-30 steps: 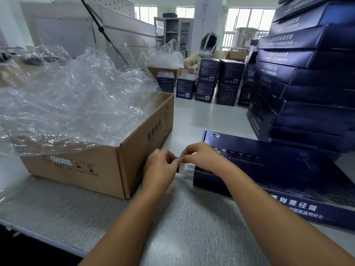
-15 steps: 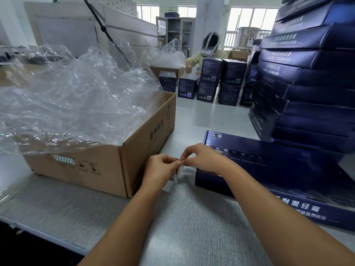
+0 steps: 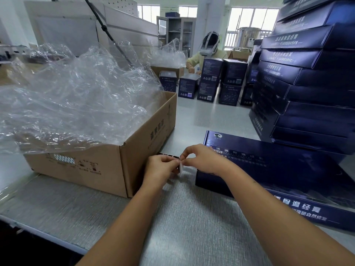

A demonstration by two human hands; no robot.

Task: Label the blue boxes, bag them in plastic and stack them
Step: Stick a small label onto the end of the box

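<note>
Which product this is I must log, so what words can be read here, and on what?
"骨温经膏": near side of the blue box lying flat.
"自然修复": smaller line beneath it.
"古法", rest blurred: edges of the stacked blue boxes.
Cardboard carton: four large characters, too blurred to read.
Sticker strip and white sticker: too small to read.

The flat dark blue cardboard box (image 3: 288, 166) at lower right bears big white characters 骨温经膏 on its front side, with smaller 自然修复 beneath. Print on the brown cardboard carton (image 3: 96, 169) is unreadable.
</note>
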